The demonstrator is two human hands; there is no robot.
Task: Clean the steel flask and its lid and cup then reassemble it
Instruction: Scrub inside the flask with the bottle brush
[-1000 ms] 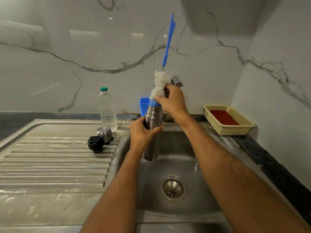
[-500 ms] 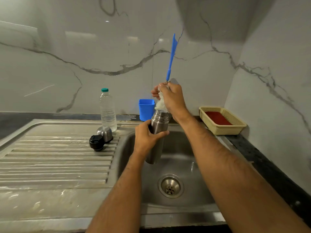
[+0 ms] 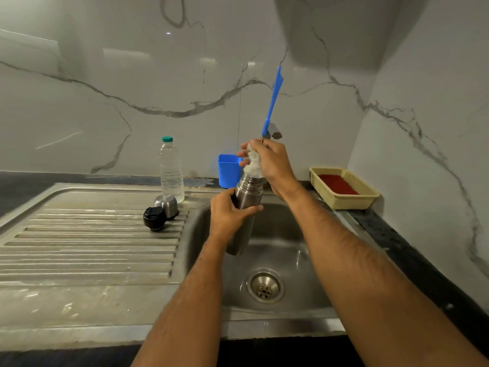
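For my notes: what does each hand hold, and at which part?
Left hand grips the flask around its upper body. Right hand grips the brush at its bristles, by the flask's mouth.

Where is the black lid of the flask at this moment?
In the head view, the black lid sits on the ribbed draining board left of the sink basin, touching the steel cup just behind it.

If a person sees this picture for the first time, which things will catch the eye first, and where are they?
Over the sink basin, the left hand grips the steel flask, and the right hand holds a bottle brush, its blue handle rising above the flask's mouth. On the draining board at left lie the black lid and steel cup.
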